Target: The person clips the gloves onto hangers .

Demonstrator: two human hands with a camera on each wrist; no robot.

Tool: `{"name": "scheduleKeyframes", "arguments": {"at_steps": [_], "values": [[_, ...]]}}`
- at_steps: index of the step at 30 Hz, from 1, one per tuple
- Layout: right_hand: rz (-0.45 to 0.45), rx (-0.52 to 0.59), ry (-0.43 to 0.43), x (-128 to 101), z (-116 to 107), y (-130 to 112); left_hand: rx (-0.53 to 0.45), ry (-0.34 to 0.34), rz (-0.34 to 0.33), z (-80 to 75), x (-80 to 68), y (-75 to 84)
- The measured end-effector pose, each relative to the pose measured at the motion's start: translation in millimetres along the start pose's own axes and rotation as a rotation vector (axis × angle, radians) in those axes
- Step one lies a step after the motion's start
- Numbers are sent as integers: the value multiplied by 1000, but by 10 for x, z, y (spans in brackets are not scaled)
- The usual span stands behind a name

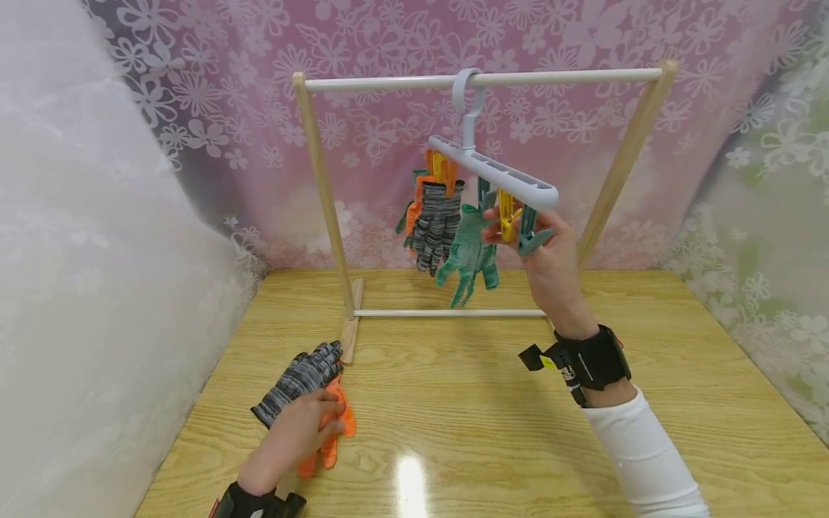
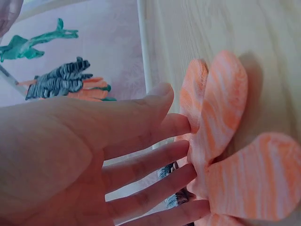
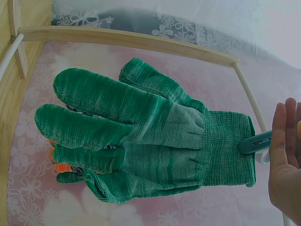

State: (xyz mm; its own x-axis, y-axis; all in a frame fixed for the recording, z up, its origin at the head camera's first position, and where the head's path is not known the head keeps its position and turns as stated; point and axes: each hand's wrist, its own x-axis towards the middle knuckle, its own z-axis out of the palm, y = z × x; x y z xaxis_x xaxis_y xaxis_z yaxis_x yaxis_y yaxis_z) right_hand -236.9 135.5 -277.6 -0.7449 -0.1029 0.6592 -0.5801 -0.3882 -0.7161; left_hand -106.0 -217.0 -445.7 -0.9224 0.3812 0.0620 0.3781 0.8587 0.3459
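My left hand [image 1: 299, 432] is low over the table, fingers extended and touching an orange glove [image 2: 225, 108]. Next to that glove lies a grey-black striped glove [image 1: 301, 378]. My right hand [image 1: 550, 252] is raised behind the front end of a white clip hanger [image 1: 501, 173]. Its fingers [image 3: 280, 132] look straight, beside a yellow clip [image 1: 506, 216]; a dark green clip [image 1: 531, 234] hangs in front of the hand. A green glove [image 3: 155, 127] hangs by its cuff from another dark green clip [image 3: 256, 142]. The right thumb is hidden in the right wrist view.
The hanger hooks over the white top bar [image 1: 570, 78] of a wooden-sided rack [image 1: 322, 194]. Towards its far end hang another striped glove [image 1: 437, 226] and an orange glove [image 1: 412, 216], with orange clips [image 1: 450, 176] there. A lower bar [image 1: 447, 313] crosses near the table [image 1: 453, 432].
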Motion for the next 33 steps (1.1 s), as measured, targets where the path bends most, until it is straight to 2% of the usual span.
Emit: {"name": "scheduleKeyframes", "arguments": {"at_steps": [6,9,17,22,26,29,33], "values": [[-5,-17,-6,3,-14,3,-30,-40,55,51,-33,89],[-9,-11,-5,9,-20,4,-40,-36,87,79,-33,156],[9,5,-9,23,-8,-3,-28,-65,145,195,34,395],[15,14,-7,9,-2,-11,-18,-110,177,276,148,563],[21,12,-7,4,-6,-11,26,-115,224,332,280,693],[20,9,-13,6,-13,-15,59,-108,263,356,398,757],[10,14,-31,14,-28,-30,44,-134,290,372,565,804]]}}
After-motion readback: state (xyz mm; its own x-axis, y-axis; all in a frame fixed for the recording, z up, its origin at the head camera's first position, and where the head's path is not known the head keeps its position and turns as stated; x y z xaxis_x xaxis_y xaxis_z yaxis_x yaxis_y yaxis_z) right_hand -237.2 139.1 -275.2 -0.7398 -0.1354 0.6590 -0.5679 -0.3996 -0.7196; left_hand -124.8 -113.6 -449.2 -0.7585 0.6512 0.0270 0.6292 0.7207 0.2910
